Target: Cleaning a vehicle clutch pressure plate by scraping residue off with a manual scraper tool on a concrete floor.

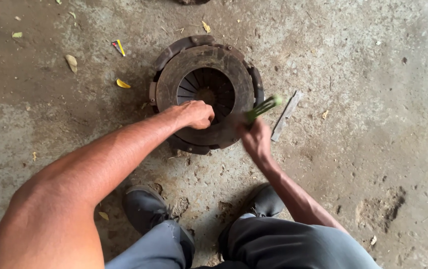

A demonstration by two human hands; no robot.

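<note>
Nearest, the left hand (pixel 194 114) rests curled on the near inner rim of the rusty round clutch plate (pixel 205 92) lying on the concrete floor (pixel 373 99), while the blurred right hand (pixel 255 139), just right, grips a green-handled tool (pixel 263 107) beside a flat metal strip (pixel 286 115).

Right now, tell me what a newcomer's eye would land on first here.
The big rusty round metal part lies on the dirty concrete floor, just ahead of the person's dark shoes. The left hand rests on its inner rim, while the right hand, blurred, grips a green-handled tool at its right edge. A flat metal strip lies just to the right.
</note>
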